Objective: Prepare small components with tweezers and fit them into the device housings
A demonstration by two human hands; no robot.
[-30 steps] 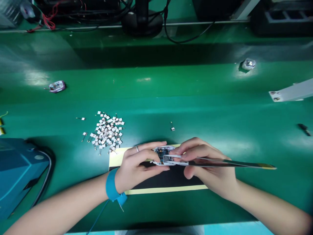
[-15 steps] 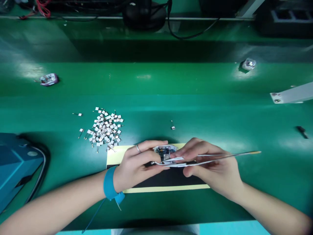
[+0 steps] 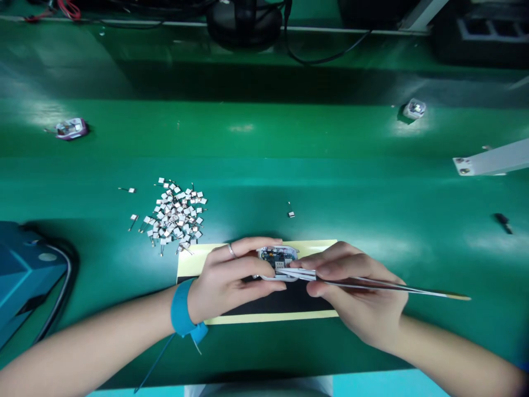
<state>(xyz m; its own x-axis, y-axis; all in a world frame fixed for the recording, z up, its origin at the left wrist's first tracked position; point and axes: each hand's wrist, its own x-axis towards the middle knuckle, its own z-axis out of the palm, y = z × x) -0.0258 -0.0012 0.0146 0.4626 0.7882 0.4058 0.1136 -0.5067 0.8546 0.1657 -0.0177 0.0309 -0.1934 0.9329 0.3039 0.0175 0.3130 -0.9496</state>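
Observation:
My left hand [image 3: 229,278], wearing a ring and a blue wrist strap [image 3: 182,309], is closed around a small rounded white case with a circuit board [image 3: 270,256] inside. The case's open side faces up. My right hand [image 3: 361,295] pinches long metal tweezers [image 3: 295,273]. Their broad, shiny front part reaches over the case's right half, with the tips at the board near my left fingers; whether they touch it I cannot tell. The tweezers' thin gold-coloured end points out to the right. Below both hands lies a black pad [image 3: 258,304] on a yellow sheet [image 3: 192,262].
A pile of small white square parts with short leads [image 3: 177,215] lies left of centre. One single part [image 3: 291,214] sits beyond my hands. A purple-edged case [image 3: 71,129] and a clear-white case [image 3: 414,109] stand farther back. A blue machine [image 3: 28,281] occupies the left edge.
The tweezers have tilted, their gold end now lower and farther right, their front flatter over the board. My right hand has turned slightly; my left still holds the case.

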